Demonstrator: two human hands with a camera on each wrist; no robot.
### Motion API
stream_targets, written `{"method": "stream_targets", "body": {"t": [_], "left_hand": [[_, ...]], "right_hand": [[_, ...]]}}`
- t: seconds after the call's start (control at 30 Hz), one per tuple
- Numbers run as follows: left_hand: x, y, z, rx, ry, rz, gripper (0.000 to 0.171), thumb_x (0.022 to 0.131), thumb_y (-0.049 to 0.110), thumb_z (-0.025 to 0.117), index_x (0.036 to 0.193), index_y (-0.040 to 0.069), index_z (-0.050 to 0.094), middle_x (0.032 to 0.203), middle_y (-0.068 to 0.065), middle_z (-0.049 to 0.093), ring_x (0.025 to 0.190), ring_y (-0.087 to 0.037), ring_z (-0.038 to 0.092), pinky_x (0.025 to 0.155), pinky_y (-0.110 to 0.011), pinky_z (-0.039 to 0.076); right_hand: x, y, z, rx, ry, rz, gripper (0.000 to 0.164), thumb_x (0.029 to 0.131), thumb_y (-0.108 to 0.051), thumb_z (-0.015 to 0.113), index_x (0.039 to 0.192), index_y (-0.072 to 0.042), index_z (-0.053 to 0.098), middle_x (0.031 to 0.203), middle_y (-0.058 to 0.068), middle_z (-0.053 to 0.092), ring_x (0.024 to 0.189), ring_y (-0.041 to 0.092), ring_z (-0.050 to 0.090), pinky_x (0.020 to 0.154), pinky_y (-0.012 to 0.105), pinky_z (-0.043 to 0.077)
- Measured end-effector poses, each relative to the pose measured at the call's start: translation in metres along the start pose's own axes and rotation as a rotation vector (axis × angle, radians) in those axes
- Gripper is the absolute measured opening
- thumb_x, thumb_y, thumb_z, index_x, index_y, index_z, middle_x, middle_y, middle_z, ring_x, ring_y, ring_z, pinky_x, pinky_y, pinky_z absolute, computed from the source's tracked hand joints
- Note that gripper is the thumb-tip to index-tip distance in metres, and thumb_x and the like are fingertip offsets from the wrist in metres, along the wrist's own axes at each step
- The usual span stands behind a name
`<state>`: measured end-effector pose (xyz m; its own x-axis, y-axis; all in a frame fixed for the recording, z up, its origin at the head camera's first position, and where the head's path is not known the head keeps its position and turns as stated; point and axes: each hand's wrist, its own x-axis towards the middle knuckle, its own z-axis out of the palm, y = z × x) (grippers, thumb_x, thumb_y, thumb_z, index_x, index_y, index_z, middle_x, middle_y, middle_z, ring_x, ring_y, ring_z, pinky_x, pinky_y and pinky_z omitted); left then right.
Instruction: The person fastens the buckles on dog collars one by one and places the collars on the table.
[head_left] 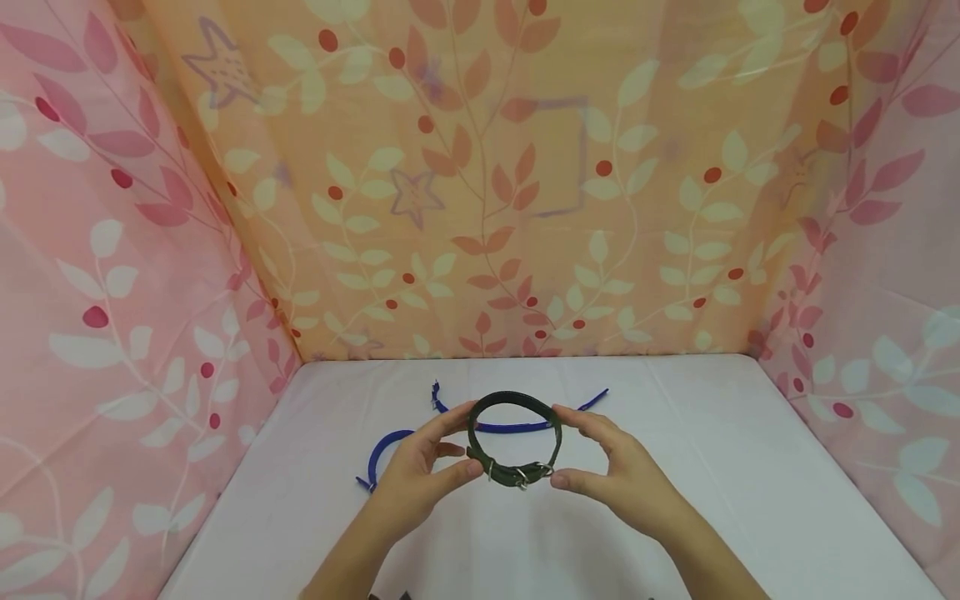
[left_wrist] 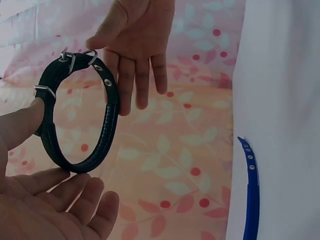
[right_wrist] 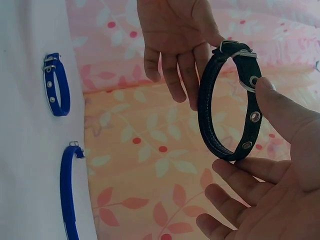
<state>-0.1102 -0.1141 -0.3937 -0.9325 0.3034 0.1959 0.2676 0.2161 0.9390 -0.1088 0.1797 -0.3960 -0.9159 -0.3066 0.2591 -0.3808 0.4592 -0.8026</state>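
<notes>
Both hands hold up a dark pet collar (head_left: 504, 397), buckled into a ring, above the white table. My left hand (head_left: 416, 471) pinches its left side between thumb and fingertips, and my right hand (head_left: 633, 475) does the same on the right. In the head view the silver buckle and rings sit at the bottom of the loop. Metal eyelets show along the collar strap (right_wrist: 252, 132) in the right wrist view, near the right thumb. The left wrist view shows the left thumb by a metal loop on the collar (left_wrist: 111, 122).
On the white table (head_left: 300, 517) behind the hands, an unbuckled blue collar (head_left: 517, 428) lies in a shallow curve, partly hidden. A second blue collar (right_wrist: 65, 102), closed into a loop, lies at the left, partly behind the left hand. Patterned cloth walls (head_left: 480, 275) enclose the table.
</notes>
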Motion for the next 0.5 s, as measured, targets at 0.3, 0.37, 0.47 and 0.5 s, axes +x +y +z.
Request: {"method": "stream_targets", "body": {"t": [0.3, 0.37, 0.47, 0.5], "left_hand": [[0.01, -0.018, -0.001, 0.066, 0.055, -0.036, 0.06, 0.088, 0.025, 0.083, 0.143, 0.029, 0.06, 0.133, 0.008, 0.066, 0.128, -0.016, 0.057, 0.104, -0.043, 0.051], [0.012, -0.025, 0.0, 0.073, 0.059, -0.045, 0.058, 0.088, 0.024, 0.083, 0.141, 0.03, 0.061, 0.134, 0.009, 0.066, 0.128, -0.016, 0.057, 0.104, -0.046, 0.05], [0.017, -0.036, 0.003, 0.095, 0.061, -0.072, 0.057, 0.088, 0.025, 0.082, 0.141, 0.03, 0.062, 0.133, 0.005, 0.067, 0.126, -0.02, 0.058, 0.102, -0.047, 0.051], [0.019, -0.039, 0.004, 0.098, 0.058, -0.084, 0.056, 0.089, 0.025, 0.082, 0.141, 0.029, 0.062, 0.133, 0.003, 0.067, 0.126, -0.021, 0.059, 0.101, -0.047, 0.051]], "right_hand": [[0.012, 0.02, 0.009, 0.069, 0.0, 0.065, 0.062, 0.087, -0.037, 0.082, 0.144, -0.029, 0.058, 0.147, 0.0, 0.058, 0.135, 0.043, 0.05, 0.106, 0.076, 0.034], [0.015, 0.026, 0.013, 0.081, 0.007, 0.096, 0.061, 0.087, -0.038, 0.082, 0.143, -0.029, 0.059, 0.146, 0.0, 0.059, 0.136, 0.042, 0.05, 0.106, 0.074, 0.035], [0.021, 0.038, 0.02, 0.081, 0.026, 0.134, 0.06, 0.086, -0.037, 0.083, 0.141, -0.026, 0.061, 0.142, 0.001, 0.062, 0.136, 0.039, 0.051, 0.108, 0.07, 0.037], [0.022, 0.041, 0.023, 0.073, 0.031, 0.15, 0.06, 0.086, -0.038, 0.083, 0.14, -0.026, 0.061, 0.141, 0.002, 0.063, 0.136, 0.039, 0.051, 0.108, 0.068, 0.038]]}}
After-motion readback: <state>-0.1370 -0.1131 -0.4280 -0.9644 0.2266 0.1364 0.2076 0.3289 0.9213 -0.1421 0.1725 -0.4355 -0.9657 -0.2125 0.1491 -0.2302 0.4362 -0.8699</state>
